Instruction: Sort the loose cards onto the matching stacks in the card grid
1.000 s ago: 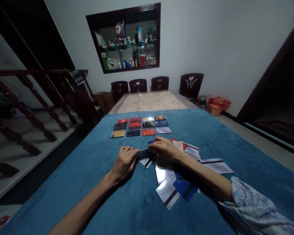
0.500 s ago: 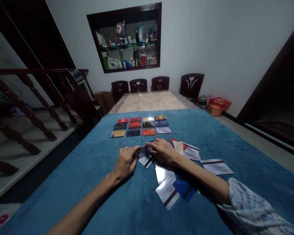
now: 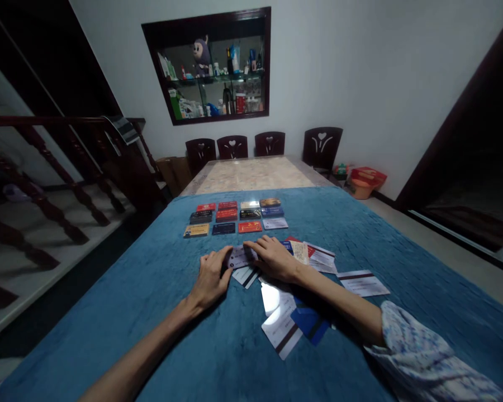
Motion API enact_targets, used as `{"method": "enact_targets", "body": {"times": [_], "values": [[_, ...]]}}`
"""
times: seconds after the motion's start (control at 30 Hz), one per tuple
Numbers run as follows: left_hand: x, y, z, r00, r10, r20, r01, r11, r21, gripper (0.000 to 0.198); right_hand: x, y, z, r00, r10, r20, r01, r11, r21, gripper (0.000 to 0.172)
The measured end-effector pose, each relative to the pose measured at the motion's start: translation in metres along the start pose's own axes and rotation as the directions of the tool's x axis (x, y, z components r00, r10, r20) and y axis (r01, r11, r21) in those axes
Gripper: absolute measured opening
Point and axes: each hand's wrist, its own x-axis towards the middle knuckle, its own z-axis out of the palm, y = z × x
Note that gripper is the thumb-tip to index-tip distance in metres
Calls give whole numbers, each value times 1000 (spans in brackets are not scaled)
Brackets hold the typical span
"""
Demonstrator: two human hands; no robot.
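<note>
Hands (image 3: 212, 278) hold a card (image 3: 241, 257) by opposite ends, open cloth (image 3: 128, 304) leftward.

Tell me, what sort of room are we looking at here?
Probably a dining area in someone's home: a long table partly covered by a blue cloth, dark chairs with heart cutouts along the far side, and a wall niche holding a plush toy and bottles.

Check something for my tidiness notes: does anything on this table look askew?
Yes: the loose cards near the right hand lie mostly overlapping at mixed angles, which looks disorderly against the neat rows of cards beyond. No spill or damage shows.
</note>
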Motion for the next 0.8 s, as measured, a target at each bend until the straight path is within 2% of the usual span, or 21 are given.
{"method": "enact_targets", "body": {"times": [0.3, 0.6, 0.8], "values": [[20, 5, -6, 999, 10, 51, -11, 1000, 15, 53, 3, 12, -4, 999, 11, -51, -10, 1000, 15, 59], [71, 29, -9, 987, 50, 151, -63, 995, 83, 48, 1, 47, -28, 991, 133, 30, -131, 990, -42, 59], [104, 45, 3, 980, 44, 195, -61, 995, 81, 45, 0, 69, -41, 975, 204, 84, -193, 974, -121, 57]]}}
